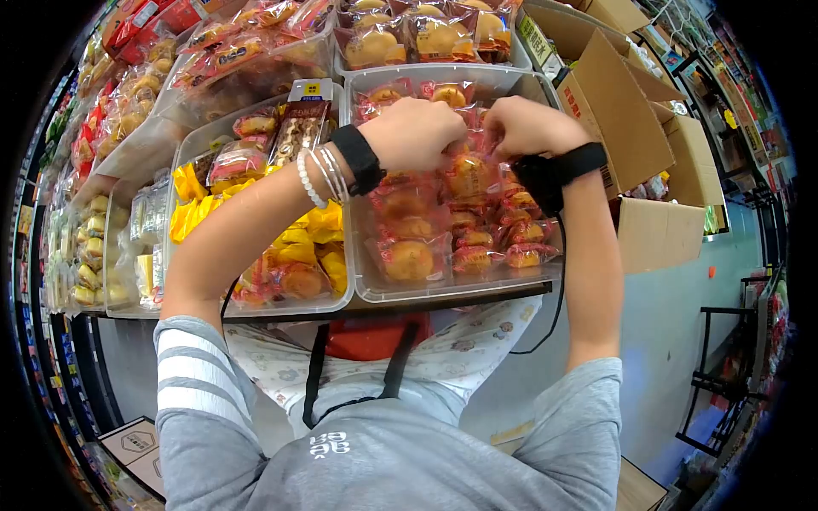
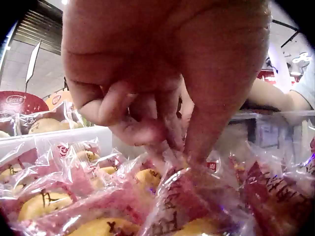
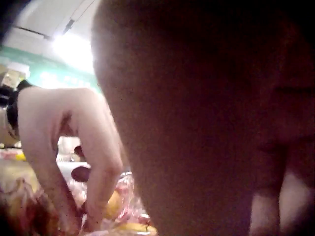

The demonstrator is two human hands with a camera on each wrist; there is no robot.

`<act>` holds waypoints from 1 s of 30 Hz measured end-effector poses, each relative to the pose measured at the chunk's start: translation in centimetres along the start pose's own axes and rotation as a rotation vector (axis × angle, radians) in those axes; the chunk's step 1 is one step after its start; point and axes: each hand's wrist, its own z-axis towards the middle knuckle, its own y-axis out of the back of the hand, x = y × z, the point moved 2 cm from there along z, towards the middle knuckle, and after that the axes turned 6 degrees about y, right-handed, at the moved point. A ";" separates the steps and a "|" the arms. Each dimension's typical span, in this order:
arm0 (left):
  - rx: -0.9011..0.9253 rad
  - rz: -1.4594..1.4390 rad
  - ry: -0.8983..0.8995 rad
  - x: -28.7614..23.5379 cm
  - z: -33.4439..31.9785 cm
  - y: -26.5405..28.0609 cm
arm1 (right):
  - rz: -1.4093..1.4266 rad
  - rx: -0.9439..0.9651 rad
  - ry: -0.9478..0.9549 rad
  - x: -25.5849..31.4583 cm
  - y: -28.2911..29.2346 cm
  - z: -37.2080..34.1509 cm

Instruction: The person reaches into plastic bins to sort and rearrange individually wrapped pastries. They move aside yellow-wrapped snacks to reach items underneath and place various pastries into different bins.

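In the head view, my left hand (image 1: pixel 417 134) reaches down into a clear plastic bin (image 1: pixel 354 255) of pastries in clear and red wrappers. Its thumb and fingers pinch the wrapper of one wrapped pastry (image 2: pixel 170 199), as the left wrist view shows. Beside it, slightly to the right, my right hand (image 1: pixel 538 129) dips into the same bin with its fingers bent downward. Its fingertips are at the packets, and I cannot tell whether they hold one. Rows of round wrapped pastries (image 1: pixel 409 258) lie nearer the bin's front edge.
Left of this bin stands another with yellow packets (image 1: pixel 294 247) and wrapped snacks. A bin of larger wrapped buns (image 1: pixel 443 38) is behind. Opened cardboard boxes (image 1: pixel 618 111) stand to the right, close by my right forearm. A dark cable (image 1: pixel 558 289) hangs from my right wrist.
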 end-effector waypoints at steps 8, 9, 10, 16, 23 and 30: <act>-0.051 0.176 -0.015 1.5 0.4 -1.2 | -0.016 -0.001 -0.035 0.4 -0.4 0.1; -0.110 0.187 -0.039 1.6 0.3 -1.2 | 0.006 -0.001 -0.027 0.8 -0.3 -0.2; -0.110 0.181 -0.045 1.7 0.4 -1.3 | 0.028 -0.001 -0.018 1.3 -0.3 -0.4; 0.079 0.112 0.090 2.0 0.6 -1.4 | -0.149 0.094 -0.103 2.3 -2.6 1.4; 0.186 0.027 0.126 3.5 1.3 -0.4 | -0.344 -0.111 -0.034 2.7 -2.4 1.1; 0.246 -0.103 0.120 3.6 1.7 -0.4 | -0.488 -0.021 -0.128 2.8 -3.3 2.1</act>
